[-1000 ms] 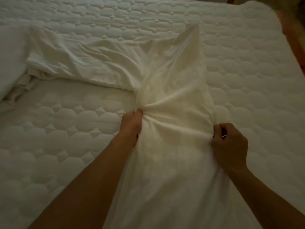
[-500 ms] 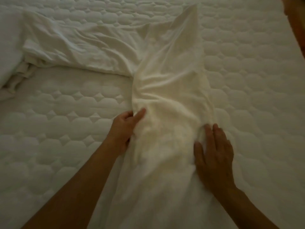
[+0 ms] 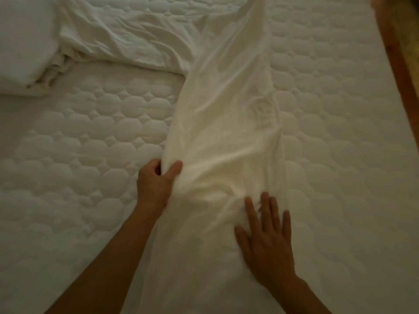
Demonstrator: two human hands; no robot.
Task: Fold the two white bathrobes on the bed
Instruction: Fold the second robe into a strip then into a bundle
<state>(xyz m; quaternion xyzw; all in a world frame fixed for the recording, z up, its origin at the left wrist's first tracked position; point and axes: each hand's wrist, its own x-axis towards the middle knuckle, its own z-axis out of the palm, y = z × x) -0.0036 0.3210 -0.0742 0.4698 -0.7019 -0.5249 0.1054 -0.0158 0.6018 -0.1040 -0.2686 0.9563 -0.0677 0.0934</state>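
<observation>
A white bathrobe [image 3: 229, 123] lies in a long narrow strip down the middle of the quilted bed [image 3: 90, 137], with a creased part [image 3: 127, 39] spreading to the far left. My left hand [image 3: 156, 184] pinches the strip's left edge between thumb and fingers. My right hand [image 3: 266, 239] lies flat on the cloth lower right, fingers spread. A second robe cannot be told apart in this view.
A white pillow or folded bedding [image 3: 22, 41] sits at the far left with a crumpled strip of cloth [image 3: 54, 71] beside it. A wooden bed frame edge [image 3: 399, 48] runs along the right side. Bare quilted mattress flanks the robe on both sides.
My right hand let go of the robe's right edge and now lies flat on the cloth. My left hand keeps its hold on the left edge. The view has tilted down.
</observation>
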